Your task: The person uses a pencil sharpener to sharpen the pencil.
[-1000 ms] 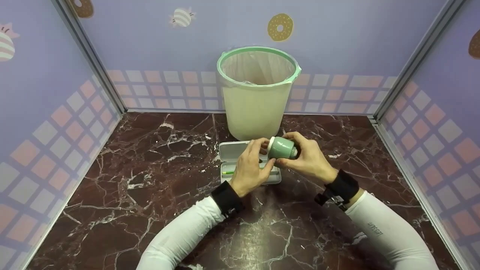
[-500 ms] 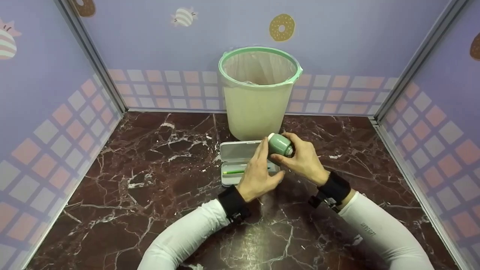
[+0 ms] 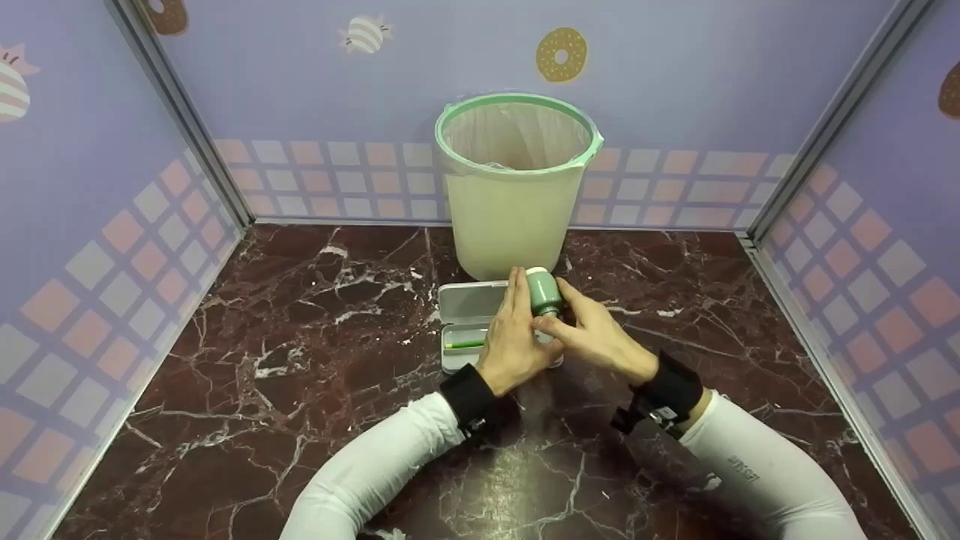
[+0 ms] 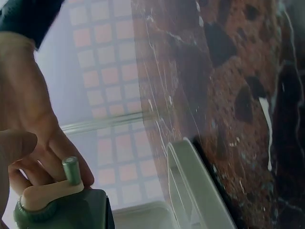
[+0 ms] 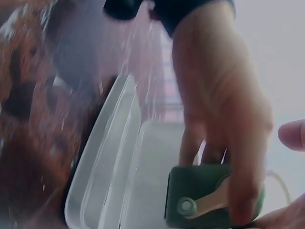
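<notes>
A green hand-crank pencil sharpener (image 3: 543, 291) with a white end is held above a pencil case. My right hand (image 3: 600, 334) grips it from the right, with the thumb on the near side and fingers around its far side. My left hand (image 3: 511, 341) lies along its left side with straight fingers, apparently touching it. In the left wrist view the beige crank arm (image 4: 52, 192) and its green knob show. The left thumb crosses in front of the crank in the right wrist view. Below the hands stands the open grey pencil case (image 3: 463, 304), holding a green pencil (image 3: 466, 344) partly hidden by my left hand.
A pale bin (image 3: 510, 217) with a green rim and clear liner stands just behind the pencil case, against the back wall. The tabletop (image 3: 322, 360) is dark red marble. Patterned panels (image 3: 315, 180) enclose it at the back and both sides.
My right hand has turned the sharpener more upright, its white end now pointing away, and brought it slightly left. My left hand let its grip go and straightened its fingers beside it.
</notes>
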### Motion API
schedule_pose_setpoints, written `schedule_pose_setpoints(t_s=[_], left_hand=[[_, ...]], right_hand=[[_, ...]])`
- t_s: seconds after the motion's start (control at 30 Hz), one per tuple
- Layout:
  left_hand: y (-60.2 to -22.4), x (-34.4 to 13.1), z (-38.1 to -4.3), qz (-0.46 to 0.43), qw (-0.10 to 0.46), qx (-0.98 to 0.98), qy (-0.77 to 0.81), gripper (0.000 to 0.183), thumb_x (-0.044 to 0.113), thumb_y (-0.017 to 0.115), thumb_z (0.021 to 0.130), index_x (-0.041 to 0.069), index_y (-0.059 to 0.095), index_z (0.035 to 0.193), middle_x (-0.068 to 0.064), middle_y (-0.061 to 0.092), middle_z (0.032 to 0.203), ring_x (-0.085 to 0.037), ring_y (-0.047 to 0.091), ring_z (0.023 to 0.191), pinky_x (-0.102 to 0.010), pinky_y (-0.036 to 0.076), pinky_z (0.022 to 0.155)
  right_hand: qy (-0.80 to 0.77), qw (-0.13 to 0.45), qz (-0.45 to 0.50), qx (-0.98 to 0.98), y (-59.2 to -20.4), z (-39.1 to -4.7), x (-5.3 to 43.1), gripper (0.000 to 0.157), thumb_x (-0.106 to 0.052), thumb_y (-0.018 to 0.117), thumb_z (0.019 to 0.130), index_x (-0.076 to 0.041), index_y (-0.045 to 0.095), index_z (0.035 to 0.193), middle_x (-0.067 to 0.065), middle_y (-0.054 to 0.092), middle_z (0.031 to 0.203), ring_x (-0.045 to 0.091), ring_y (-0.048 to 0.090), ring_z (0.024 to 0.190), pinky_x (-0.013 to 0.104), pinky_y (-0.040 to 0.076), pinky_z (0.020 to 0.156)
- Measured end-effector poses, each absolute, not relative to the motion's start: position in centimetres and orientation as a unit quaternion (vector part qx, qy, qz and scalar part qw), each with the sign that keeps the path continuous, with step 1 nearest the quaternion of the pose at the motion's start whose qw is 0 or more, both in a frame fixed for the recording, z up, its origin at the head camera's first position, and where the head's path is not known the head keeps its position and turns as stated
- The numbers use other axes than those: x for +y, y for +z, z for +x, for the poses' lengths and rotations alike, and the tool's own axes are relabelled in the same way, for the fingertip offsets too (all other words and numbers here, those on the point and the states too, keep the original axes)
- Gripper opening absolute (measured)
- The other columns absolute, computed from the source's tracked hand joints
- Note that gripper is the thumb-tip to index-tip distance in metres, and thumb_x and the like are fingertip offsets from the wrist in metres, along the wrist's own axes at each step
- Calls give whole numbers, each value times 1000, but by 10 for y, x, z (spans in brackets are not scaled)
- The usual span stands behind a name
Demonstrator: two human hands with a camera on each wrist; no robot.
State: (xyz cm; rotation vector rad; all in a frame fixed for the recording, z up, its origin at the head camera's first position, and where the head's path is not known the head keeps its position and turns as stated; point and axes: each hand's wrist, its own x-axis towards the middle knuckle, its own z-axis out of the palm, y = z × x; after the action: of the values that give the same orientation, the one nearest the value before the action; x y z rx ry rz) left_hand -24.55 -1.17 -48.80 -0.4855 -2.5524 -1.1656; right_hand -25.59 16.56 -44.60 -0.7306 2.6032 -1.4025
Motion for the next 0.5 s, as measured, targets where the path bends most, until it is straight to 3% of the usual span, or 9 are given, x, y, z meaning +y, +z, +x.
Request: schedule_pose_setpoints(t_s=[0.2,0.27,0.4,0.5], left_hand=[[-487,-12,-248,-165,177,-889,-389,110,16,83,83,-14,24,171,-38,33,178,-50,44,164,-54,40,135],[-487,-13,-248,-168,181,-884,-396,110,19,85,84,-12,25,171,-36,34,178,-49,45,164,-54,39,136],[-485,-17,-249,-172,196,-873,-411,108,19,91,83,-7,32,170,-31,42,175,-47,53,158,-54,43,133],[-484,-20,-250,-166,204,-869,-419,102,20,95,85,-2,40,167,-28,49,169,-44,61,149,-53,50,128]], right_hand=[[-482,85,-258,833,-439,-241,162,107,-42,69,104,11,10,174,34,24,182,47,35,169,60,29,139],[-485,88,-261,830,-436,-236,161,108,-41,71,102,11,9,175,33,27,182,46,40,166,59,34,137],[-496,94,-271,819,-433,-229,161,108,-35,74,101,9,10,176,34,38,177,45,63,146,49,58,118],[-495,90,-281,817,-433,-226,163,107,-33,77,102,10,12,175,34,40,175,46,63,145,49,59,117]])
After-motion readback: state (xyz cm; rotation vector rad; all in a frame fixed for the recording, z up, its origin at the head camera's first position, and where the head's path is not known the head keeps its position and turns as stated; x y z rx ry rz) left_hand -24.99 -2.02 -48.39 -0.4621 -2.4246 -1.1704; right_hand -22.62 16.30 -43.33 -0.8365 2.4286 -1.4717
